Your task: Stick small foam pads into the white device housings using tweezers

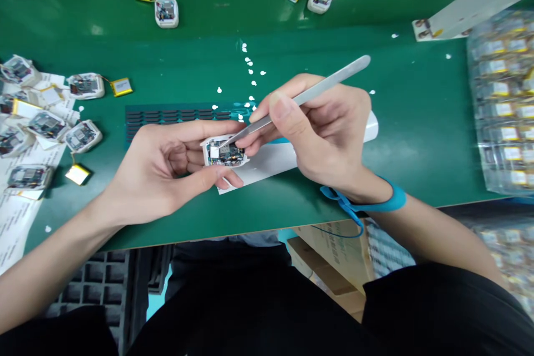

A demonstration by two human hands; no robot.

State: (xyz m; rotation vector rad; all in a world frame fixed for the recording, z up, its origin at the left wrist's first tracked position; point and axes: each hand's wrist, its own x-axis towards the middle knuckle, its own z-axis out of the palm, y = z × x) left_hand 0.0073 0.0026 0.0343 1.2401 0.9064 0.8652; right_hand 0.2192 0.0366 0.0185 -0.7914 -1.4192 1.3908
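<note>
While the left hand is cradling a white plastic casing between fingers and thumb, above the green workbench, the right hand is pinching steel tweezers narrowly, their tips reaching into the casing, onto a circuit board.

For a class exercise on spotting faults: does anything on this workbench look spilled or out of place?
Small white blobs trail across the green mat, looking spilled; I cannot tell what they are.
</note>
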